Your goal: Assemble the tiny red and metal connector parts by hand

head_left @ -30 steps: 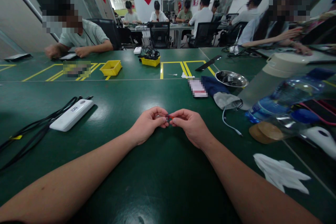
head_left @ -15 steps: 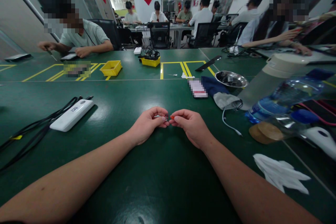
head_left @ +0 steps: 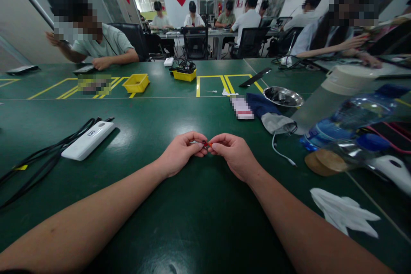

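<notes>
Above the green table [head_left: 180,222], my left hand [head_left: 180,154] pinches a small shiny metal piece [head_left: 204,143] between thumb and fingertips. A small orange piece [head_left: 210,144] is pinched by my right hand [head_left: 236,157]. The two pieces meet in the narrow gap between my hands, and they look to be touching. Both are too small to tell their kind, and my fingertips hide part of each.
To the left lies a white power bank [head_left: 88,141] beside black cables [head_left: 48,160]. On the right are a phone [head_left: 242,108], a steel bowl [head_left: 283,97], bottles [head_left: 356,113] and a crumpled tissue [head_left: 343,209]. Yellow bins [head_left: 136,83] stand farther back. Co-workers sit around.
The orange piece has come leftward against the metal piece, closing the small gap between them. My hands have barely moved. A co-worker at the left has raised a hand.
</notes>
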Motion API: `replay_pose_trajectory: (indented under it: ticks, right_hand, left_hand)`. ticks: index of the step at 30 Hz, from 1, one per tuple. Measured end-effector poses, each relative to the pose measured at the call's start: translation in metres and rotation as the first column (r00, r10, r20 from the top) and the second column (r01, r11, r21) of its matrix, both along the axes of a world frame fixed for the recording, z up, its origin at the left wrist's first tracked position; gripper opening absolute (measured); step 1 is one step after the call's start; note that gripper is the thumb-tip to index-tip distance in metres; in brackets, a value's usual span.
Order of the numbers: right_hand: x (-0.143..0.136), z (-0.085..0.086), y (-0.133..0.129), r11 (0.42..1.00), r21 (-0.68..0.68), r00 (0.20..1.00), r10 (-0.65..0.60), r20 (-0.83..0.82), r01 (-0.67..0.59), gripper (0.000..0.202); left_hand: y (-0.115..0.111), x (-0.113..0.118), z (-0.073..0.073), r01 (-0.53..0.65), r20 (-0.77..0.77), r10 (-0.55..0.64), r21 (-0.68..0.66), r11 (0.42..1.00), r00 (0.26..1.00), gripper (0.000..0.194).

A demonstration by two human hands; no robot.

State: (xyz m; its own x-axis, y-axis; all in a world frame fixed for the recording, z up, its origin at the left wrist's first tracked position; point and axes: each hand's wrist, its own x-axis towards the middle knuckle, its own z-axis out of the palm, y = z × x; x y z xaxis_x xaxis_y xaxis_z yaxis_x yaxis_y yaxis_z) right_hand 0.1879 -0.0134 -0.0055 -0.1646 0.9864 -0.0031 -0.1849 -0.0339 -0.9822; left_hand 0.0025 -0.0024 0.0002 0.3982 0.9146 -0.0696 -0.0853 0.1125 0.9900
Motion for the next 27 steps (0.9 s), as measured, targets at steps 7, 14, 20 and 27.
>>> replay_pose_trajectory:
  ticks: [7, 14, 20, 27]
  right_hand:
    - [-0.001, -0.001, 0.000, 1.000, -0.031, 0.999, -0.007, -0.035, 0.006, 0.009]
    - [-0.001, 0.002, -0.001, 1.000, -0.028, 1.000, 0.004, -0.017, -0.005, 0.013]
    - [0.000, 0.002, -0.002, 1.000, -0.027, 1.000, 0.009, -0.023, -0.009, 0.013]
    - [0.000, -0.002, 0.000, 1.000, 0.006, 1.000, 0.023, -0.018, -0.023, 0.014]
  left_hand:
    - [0.002, -0.001, -0.003, -0.018, 0.024, 0.019, -0.017, 1.000, 1.000, 0.019]
    - [-0.001, 0.001, 0.002, -0.034, 0.021, 0.035, -0.011, 0.999, 0.999, 0.019]
    - [-0.004, 0.000, 0.009, -0.015, -0.068, 0.021, 0.075, 0.997, 0.997, 0.020]
    - [-0.001, -0.001, 0.002, -0.002, -0.001, 0.002, 0.027, 1.000, 1.000, 0.020]
